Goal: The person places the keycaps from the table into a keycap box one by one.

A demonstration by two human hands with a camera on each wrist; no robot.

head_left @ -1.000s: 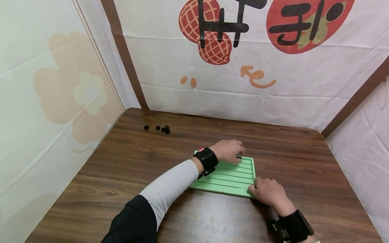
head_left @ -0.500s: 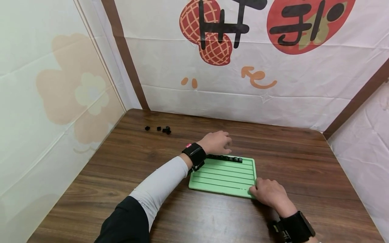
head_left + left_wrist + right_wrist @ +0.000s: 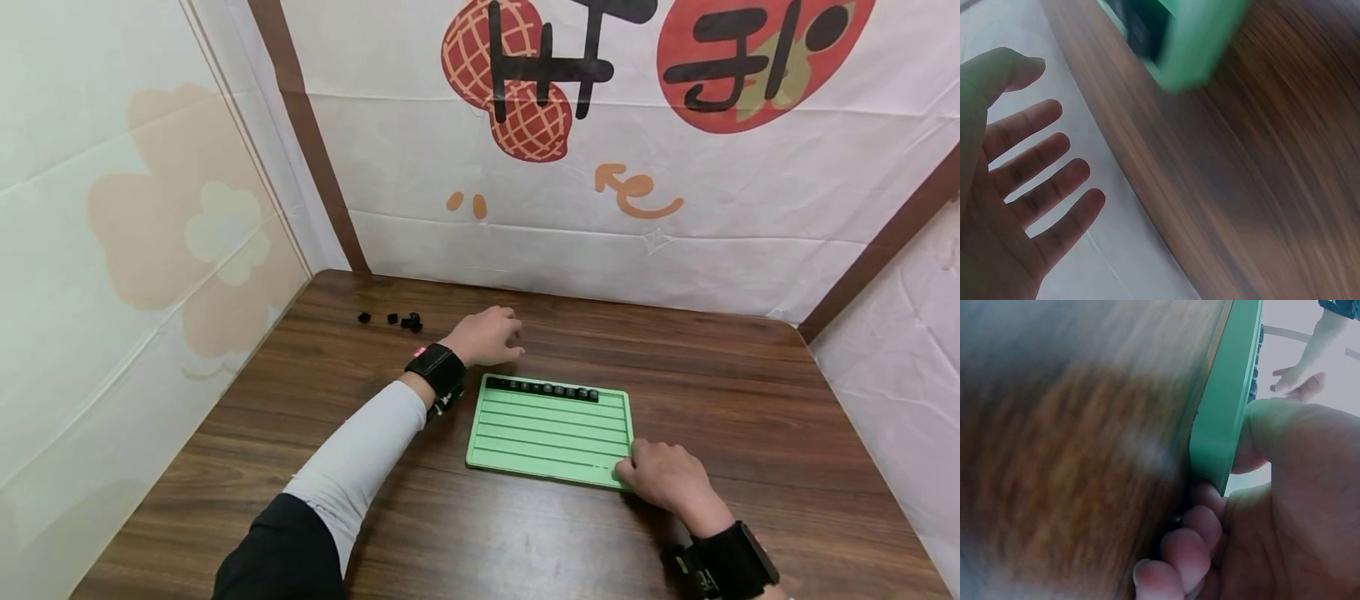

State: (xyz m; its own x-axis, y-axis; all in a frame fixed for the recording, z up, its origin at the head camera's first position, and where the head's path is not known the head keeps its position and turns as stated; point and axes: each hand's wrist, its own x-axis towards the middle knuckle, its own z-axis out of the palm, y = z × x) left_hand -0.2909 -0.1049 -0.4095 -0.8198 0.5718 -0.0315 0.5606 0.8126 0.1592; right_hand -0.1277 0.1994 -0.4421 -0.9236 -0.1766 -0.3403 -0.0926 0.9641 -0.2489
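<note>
A light green ridged tray (image 3: pixel 551 433) lies on the table, with a row of small black keycaps (image 3: pixel 547 389) along its far groove. My right hand (image 3: pixel 667 479) grips the tray's near right corner, thumb over the rim and fingers curled at its edge, as the right wrist view shows beside the tray's side wall (image 3: pixel 1225 406). My left hand (image 3: pixel 483 336) is in the air behind the tray's far left corner, holding nothing. In the left wrist view this hand (image 3: pixel 1029 169) has its fingers spread, apart from the blurred tray corner (image 3: pixel 1191 50).
Several loose black pieces (image 3: pixel 411 322) lie at the back left of the brown wooden table (image 3: pixel 247 467), left of my left hand. A white printed cloth (image 3: pixel 570 250) hangs behind the table's far edge, and more cloth (image 3: pixel 150 333) stands along the left side.
My left hand has moved left and away from over the tray's far groove, uncovering the row of keycaps. My right hand has kept its grip on the tray corner.
</note>
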